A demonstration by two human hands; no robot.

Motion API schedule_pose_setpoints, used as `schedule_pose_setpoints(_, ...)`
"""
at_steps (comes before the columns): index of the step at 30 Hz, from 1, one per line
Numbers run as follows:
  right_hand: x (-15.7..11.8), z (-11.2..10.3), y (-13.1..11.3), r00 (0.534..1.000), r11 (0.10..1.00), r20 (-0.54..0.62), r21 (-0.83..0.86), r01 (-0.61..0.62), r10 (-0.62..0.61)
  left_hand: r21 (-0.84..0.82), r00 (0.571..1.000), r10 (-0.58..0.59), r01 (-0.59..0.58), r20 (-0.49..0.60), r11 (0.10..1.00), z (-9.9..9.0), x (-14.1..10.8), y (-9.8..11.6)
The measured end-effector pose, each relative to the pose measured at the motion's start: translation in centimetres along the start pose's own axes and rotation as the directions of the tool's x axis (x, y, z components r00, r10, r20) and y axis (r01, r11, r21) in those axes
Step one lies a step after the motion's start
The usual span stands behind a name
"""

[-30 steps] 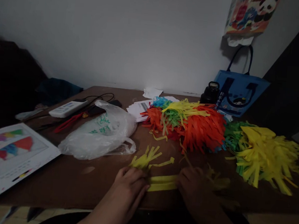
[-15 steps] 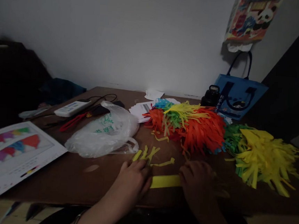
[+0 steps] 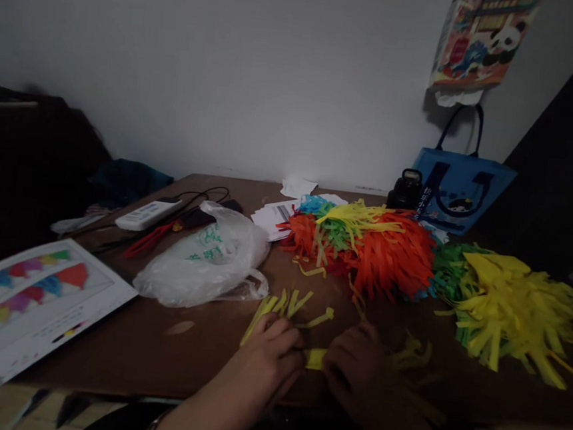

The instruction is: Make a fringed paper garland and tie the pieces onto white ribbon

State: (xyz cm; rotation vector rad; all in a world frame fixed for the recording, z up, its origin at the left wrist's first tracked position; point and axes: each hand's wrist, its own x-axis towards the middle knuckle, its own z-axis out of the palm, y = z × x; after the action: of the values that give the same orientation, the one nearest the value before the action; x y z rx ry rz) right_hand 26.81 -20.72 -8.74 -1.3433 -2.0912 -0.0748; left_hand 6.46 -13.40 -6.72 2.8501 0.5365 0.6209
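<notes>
A yellow paper strip point(image 3: 315, 359) lies low over the near edge of the brown table, its middle showing as a short band between my hands. My left hand point(image 3: 277, 348) is closed over its left part, and thin yellow fringes point(image 3: 260, 313) fan out beyond those fingers. Curled fingers of my right hand point(image 3: 356, 362) grip the other side of the band. More yellow fringes point(image 3: 412, 353) show dimly to the right of that hand. The fingertips of both hands are hidden from view.
A crumpled plastic bag point(image 3: 207, 261) and a printed sheet with bunting pictures point(image 3: 22, 306) lie left. Red fringed tassels point(image 3: 396, 255) and yellow ones point(image 3: 518, 315) are heaped right. Behind stand a black bottle point(image 3: 405, 190) and a blue tote bag point(image 3: 462, 187).
My hands have come closer together, the left shifting right and the right shifting left. Less of the yellow strip shows between them. The whole view has shifted slightly.
</notes>
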Motion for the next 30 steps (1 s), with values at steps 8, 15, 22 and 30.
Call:
schedule_pose_setpoints(8, -0.6, -0.4, 0.7, 0.996, 0.989, 0.028, -0.121, 0.083, -0.08, -0.015, 0.979, -0.137, 0.141, 0.152, 0.99, -0.7, 0.2, 0.6)
schedule_pose_setpoints(15, -1.3, -0.4, 2.6, 0.998, 0.985, 0.005, -0.159, -0.069, 0.07, 0.013, 0.924, -0.346, 0.349, 0.163, 0.937, -0.8, -0.1, 0.8)
schedule_pose_setpoints(22, -0.8, -0.4, 1.9, 0.963, 0.917, 0.032, -0.315, -0.244, 0.268, 0.113, 0.89, -0.426, 0.412, 0.162, 0.904, -0.3, 0.8, 1.0)
schedule_pose_setpoints(30, -0.3, -0.2, 1.1, 0.983, 0.994, -0.166, -0.066, -0.091, 0.079, 0.102, 0.981, -0.116, 0.1, 0.156, 0.99, -0.5, 0.8, 0.9)
